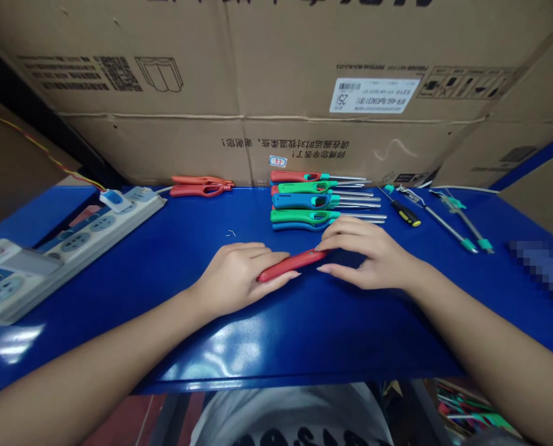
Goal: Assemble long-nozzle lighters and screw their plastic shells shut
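A red lighter handle (291, 265) is held at a slant above the blue table. My left hand (237, 277) is closed around its left end, thumb along the near side. At the other end, my right hand (369, 253) has its curled fingertips on the handle, and its thumb sits a little apart below. The right tip of the handle is hidden under those fingers. Just beyond my right hand lies a stack of long-nosed gas lighters (304, 201) in red, green and blue. Farther left, orange-red handle shells (199, 187) rest against the cardboard.
A white power strip (85, 238) with plugs runs along the left. On the right are a black-yellow screwdriver (407, 214) and metal lighter tubes (448, 226) with teal ends. Small metal pins (230, 233) lie mid-table. A large cardboard sheet (276, 80) stands behind.
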A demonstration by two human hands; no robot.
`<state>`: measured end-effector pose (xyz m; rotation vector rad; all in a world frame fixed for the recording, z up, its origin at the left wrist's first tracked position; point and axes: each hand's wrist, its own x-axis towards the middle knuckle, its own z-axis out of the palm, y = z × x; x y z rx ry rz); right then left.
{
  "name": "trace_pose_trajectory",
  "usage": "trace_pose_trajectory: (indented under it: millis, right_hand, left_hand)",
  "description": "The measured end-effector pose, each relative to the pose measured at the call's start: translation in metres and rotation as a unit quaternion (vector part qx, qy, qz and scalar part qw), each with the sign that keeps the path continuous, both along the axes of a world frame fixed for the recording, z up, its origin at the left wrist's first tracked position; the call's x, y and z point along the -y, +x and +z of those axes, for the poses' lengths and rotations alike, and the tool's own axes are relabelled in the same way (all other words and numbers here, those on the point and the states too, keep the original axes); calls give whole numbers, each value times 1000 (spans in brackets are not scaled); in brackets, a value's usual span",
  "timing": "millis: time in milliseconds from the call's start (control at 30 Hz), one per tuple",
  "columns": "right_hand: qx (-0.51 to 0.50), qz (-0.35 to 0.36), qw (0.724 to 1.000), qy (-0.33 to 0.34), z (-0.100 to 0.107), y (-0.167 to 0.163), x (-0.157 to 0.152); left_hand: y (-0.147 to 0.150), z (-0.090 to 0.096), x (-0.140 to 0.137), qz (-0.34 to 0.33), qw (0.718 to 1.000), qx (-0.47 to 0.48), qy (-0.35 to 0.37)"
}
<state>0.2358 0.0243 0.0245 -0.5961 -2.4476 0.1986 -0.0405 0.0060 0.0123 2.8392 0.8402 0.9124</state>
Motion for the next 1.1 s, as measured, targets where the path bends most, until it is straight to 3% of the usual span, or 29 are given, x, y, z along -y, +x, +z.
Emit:
trace_pose_trajectory:
  millis: [267, 467, 600, 833, 1100]
  right_hand:
    - [42, -18, 998, 49, -2, -12, 7]
    - [49, -14, 999, -17, 2, -4, 2]
    - [121, -53, 991, -5, 3, 6, -5]
    - [101, -40, 994, 16, -3, 7, -11]
    - [137, -53, 988, 50, -3, -9, 2]
  left_hand:
    - [-1, -2, -2, -1, 1000, -1, -7]
    - [-2, -4, -6, 1, 1000, -11, -9]
    - [-4, -4, -9, 13, 1000, 0, -4]
    - [-5, -1, -12, 34, 995, 22, -89]
    - [-3, -2, -6, 42, 997, -63, 8]
